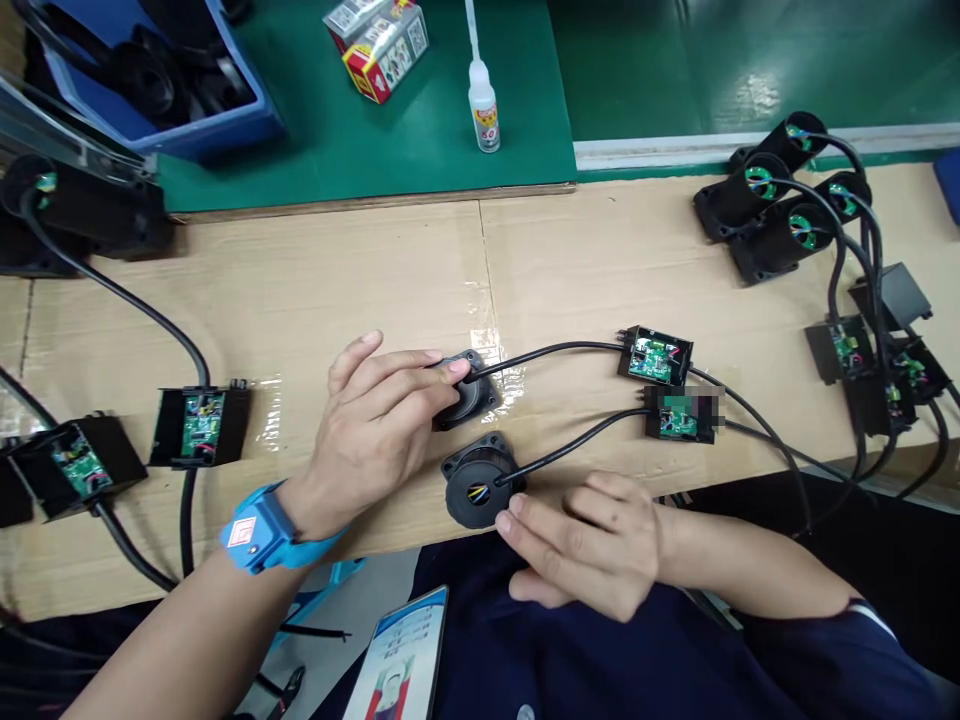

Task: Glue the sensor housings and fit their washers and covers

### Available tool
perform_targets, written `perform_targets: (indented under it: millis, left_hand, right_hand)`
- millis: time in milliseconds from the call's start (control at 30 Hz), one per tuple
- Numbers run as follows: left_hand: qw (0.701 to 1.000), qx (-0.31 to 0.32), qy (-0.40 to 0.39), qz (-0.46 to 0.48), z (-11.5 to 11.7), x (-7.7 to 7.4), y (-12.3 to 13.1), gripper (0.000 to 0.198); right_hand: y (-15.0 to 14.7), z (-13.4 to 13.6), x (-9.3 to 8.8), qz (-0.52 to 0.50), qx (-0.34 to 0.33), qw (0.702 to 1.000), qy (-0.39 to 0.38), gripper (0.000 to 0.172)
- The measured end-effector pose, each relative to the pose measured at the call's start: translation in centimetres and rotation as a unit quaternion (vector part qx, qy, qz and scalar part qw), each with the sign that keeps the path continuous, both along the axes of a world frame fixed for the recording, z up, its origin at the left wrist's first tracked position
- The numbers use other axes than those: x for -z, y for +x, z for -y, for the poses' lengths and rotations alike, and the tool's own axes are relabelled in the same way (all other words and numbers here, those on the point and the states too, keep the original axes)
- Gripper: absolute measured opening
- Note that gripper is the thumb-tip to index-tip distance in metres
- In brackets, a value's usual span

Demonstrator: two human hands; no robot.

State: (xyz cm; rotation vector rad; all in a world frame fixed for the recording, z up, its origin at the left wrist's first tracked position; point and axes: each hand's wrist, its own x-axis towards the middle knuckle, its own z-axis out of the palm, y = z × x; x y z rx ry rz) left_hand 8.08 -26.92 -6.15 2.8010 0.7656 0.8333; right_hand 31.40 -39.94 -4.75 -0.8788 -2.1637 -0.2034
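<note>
My left hand (379, 425), with a blue strap on its wrist, has its fingers over a black flanged cap (474, 400); its thumb is mostly hidden. A thin black cable runs from that cap to an open black box with a green circuit board (652, 357). Just below lies a second black flanged cap (472, 500), with coloured wires showing in its central hole. Its cable leads to another open box with a circuit board (679, 415), partly blurred out. My right hand (589, 545) has fingertips at this second cap's rim, the thumb apart and nothing gripped.
Several black cylinders (780, 225) with cables stand at the right, above more open boxes (844, 345). Wired boxes (201, 428) lie at the left. Behind are a blue bin (202, 135), small cartons (382, 50) and a glue bottle (484, 110). Cardboard (360, 270) covers the bench.
</note>
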Motion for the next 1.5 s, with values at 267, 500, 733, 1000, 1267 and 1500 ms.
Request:
perform_targets:
  millis: [267,500,733,1000,1267,1500]
  left_hand:
    - [0.998,-0.033,-0.019,-0.04,2.0,-2.0,0.8,0.022]
    - [0.992,-0.062,-0.013,-0.109,3.9,-3.2,1.8,0.049]
    - [0.985,-0.07,-0.01,-0.16,4.5,-3.5,2.3,0.042]
    - [0.981,-0.077,0.004,-0.178,4.7,-3.5,2.5,0.032]
    - [0.982,-0.081,0.015,-0.172,4.7,-2.9,2.4,0.029]
    - [0.982,-0.021,0.005,-0.189,1.7,0.1,0.5,0.022]
  right_hand:
    - [-1.2,-0.1,0.6,0.021,0.046,0.992,-0.112,0.019]
    - [-1.4,-0.2,0.6,0.02,0.044,0.991,-0.123,0.021]
    - [-1.5,-0.4,1.0,0.006,0.042,0.993,-0.11,0.021]
    - [-1.9,-0.5,2.3,-0.053,0.039,0.995,-0.077,0.023]
    - [-3.0,0.3,2.6,-0.075,0.103,0.991,-0.048,0.029]
    - [-4.7,-1.9,5.5,-0.062,0.217,0.964,0.138,0.052]
